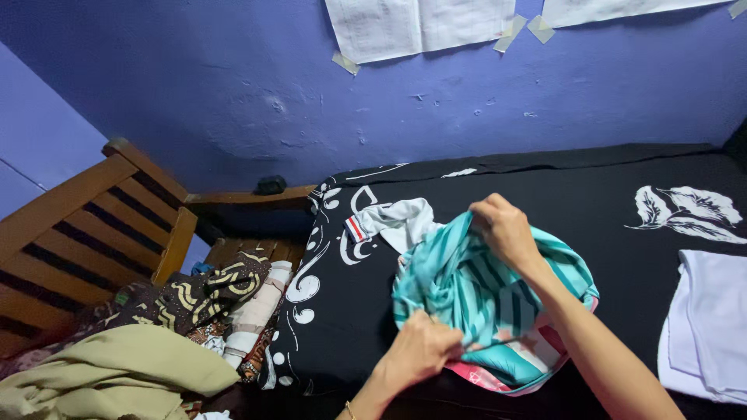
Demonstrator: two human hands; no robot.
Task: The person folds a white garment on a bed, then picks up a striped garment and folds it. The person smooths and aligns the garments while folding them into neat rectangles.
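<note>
A teal striped cloth [482,299] with pink and white parts lies bunched on a black bedsheet [591,202] printed with white leaves and swirls. My left hand [420,350] pinches its near edge, fingers closed on the fabric. My right hand [506,229] grips the far upper edge and lifts it a little. A white garment [401,222] with a red and blue trim lies just behind the teal cloth, partly under it.
Folded white cloth [712,327] lies at the right edge of the bed. At the left, a heap of patterned and beige clothes [140,350] rests by a wooden slatted bed frame [85,225]. A blue wall [311,93] with taped papers stands behind.
</note>
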